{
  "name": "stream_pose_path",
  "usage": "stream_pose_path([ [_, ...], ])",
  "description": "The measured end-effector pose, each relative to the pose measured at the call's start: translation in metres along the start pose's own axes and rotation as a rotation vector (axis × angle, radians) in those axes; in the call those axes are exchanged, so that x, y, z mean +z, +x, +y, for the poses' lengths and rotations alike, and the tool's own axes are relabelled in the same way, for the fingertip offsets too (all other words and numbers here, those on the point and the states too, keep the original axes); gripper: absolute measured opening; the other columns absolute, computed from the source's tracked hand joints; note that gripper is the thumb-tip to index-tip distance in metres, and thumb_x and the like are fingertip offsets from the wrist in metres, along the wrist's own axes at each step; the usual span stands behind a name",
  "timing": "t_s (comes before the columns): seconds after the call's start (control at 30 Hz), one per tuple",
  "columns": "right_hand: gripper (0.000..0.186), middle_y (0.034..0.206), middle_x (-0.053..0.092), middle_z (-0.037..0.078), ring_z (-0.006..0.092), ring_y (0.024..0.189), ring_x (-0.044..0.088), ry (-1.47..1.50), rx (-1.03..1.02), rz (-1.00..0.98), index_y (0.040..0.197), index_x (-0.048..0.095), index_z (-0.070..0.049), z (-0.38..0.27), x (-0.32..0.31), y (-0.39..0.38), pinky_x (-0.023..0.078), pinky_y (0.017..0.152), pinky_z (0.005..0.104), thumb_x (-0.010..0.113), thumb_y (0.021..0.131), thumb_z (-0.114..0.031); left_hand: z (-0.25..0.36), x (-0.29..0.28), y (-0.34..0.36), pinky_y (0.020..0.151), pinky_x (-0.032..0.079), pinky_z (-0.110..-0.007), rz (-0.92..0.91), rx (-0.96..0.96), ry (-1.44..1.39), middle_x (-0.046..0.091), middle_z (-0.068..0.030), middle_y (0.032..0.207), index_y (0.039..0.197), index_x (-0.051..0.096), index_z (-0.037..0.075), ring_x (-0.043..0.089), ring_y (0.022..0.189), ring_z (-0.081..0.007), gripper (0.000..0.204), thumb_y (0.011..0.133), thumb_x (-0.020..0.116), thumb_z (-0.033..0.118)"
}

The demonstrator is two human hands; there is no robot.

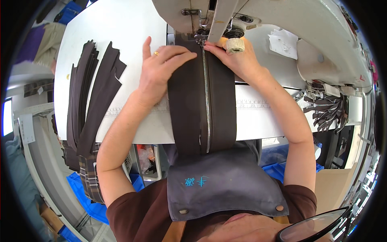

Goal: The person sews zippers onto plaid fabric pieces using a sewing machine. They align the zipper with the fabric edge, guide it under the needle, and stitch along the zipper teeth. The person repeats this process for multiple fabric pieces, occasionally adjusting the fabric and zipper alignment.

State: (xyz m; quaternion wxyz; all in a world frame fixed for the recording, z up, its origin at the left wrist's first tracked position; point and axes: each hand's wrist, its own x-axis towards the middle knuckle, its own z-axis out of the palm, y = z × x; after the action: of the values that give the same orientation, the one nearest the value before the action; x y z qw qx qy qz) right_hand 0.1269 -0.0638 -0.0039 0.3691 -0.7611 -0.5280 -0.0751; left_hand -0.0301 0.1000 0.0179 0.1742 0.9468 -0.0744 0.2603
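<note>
A dark brown fabric panel (185, 101) with a metal zipper (207, 92) down its middle lies under the sewing machine head (201, 18). Its near end hangs over the table edge toward my lap. The presser foot (201, 36) stands at the zipper's far end. My left hand (159, 70) rests on the panel's left side, fingers stretched toward the zipper and one raised. Thumb and fingertip of my right hand (242, 60) pinch at the zipper beside the presser foot; a white knob (235, 45) partly hides that hand.
Dark fabric strips (90, 92) lie on the white table's (133, 24) left side. A printed ruler scale (254, 104) crosses the table. Scrap strips (330, 111) hang at the right. Blue bins (86, 197) stand below. White paper (283, 43) lies under the machine arm.
</note>
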Motion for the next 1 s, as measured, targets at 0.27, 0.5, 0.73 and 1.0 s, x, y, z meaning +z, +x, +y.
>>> stream_pose_path([
  [0.27, 0.008, 0.068, 0.056, 0.007, 0.0251, 0.072, 0.056, -0.019, -0.034, 0.016, 0.076, 0.066, -0.01, -0.002, -0.001, 0.0, 0.047, 0.064, 0.0378, 0.07, 0.072, -0.016, 0.003, 0.002, -0.003, 0.106, 0.02, -0.053, -0.048, 0.062, -0.007, 0.06, 0.0026, 0.093, 0.098, 0.069, 0.014, 0.058, 0.082, -0.0158, 0.033, 0.07, 0.059, 0.0],
  [0.5, 0.009, 0.07, 0.058, 0.006, 0.0256, 0.074, 0.057, -0.042, -0.048, 0.035, 0.076, 0.065, -0.01, -0.005, -0.003, 0.0, 0.048, 0.064, 0.0378, 0.071, 0.071, -0.016, 0.005, 0.003, -0.003, 0.105, 0.021, -0.054, -0.12, 0.068, 0.008, 0.059, 0.0018, 0.097, 0.098, 0.069, 0.012, 0.058, 0.088, -0.0171, 0.035, 0.069, 0.057, -0.004],
  [0.73, 0.011, 0.076, 0.063, 0.005, 0.0254, 0.077, 0.059, -0.035, -0.058, 0.032, 0.076, 0.065, -0.009, -0.005, -0.004, 0.001, 0.049, 0.065, 0.0373, 0.071, 0.071, -0.017, 0.006, 0.006, -0.006, 0.104, 0.022, -0.056, -0.141, 0.015, -0.007, 0.06, -0.0009, 0.11, 0.104, 0.067, 0.012, 0.057, 0.101, -0.0207, 0.04, 0.071, 0.055, -0.007],
  [1.0, 0.012, 0.078, 0.065, 0.006, 0.0264, 0.076, 0.059, -0.061, -0.058, 0.019, 0.079, 0.068, -0.009, -0.004, -0.003, 0.0, 0.048, 0.065, 0.0374, 0.072, 0.075, -0.02, 0.008, 0.005, -0.005, 0.107, 0.016, -0.06, -0.202, -0.034, -0.02, 0.058, -0.0027, 0.123, 0.113, 0.067, 0.016, 0.053, 0.109, -0.0247, 0.049, 0.074, 0.047, -0.005],
])
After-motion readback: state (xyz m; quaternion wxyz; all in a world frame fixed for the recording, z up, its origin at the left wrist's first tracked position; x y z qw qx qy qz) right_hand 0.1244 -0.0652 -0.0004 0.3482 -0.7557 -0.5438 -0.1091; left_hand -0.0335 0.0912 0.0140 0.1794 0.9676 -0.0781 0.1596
